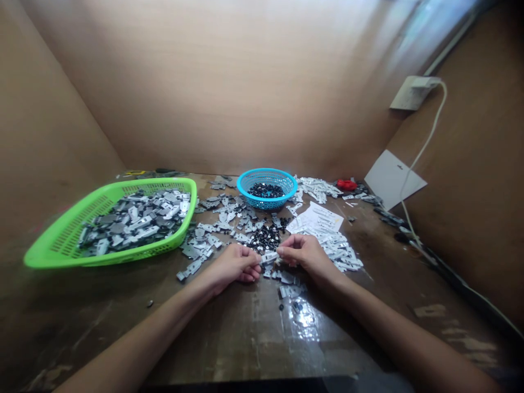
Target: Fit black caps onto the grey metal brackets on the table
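Between my hands is a small flat silver metal piece [269, 257], held just above the table. My left hand [239, 263] is closed, thumb and fingers pinching the piece's left end. My right hand [306, 254] is also closed, its thumb and forefinger together at the right end; whether a tiny part is in that pinch is hidden. Right behind the fingers lies a heap of small black round parts [265, 238]. Loose grey metal pieces [200, 245] spread to the left, and a pile of brighter metal pieces [341, 252] lies beyond my right hand.
A green basket [185, 229] full of metal pieces stands at left. Behind the heap sits a blue basket [267, 204] holding black parts. A written paper [317, 217] lies on the right pile. Farther right are a red object [346, 185], a white board [393, 177] and a hanging cable [429, 134].
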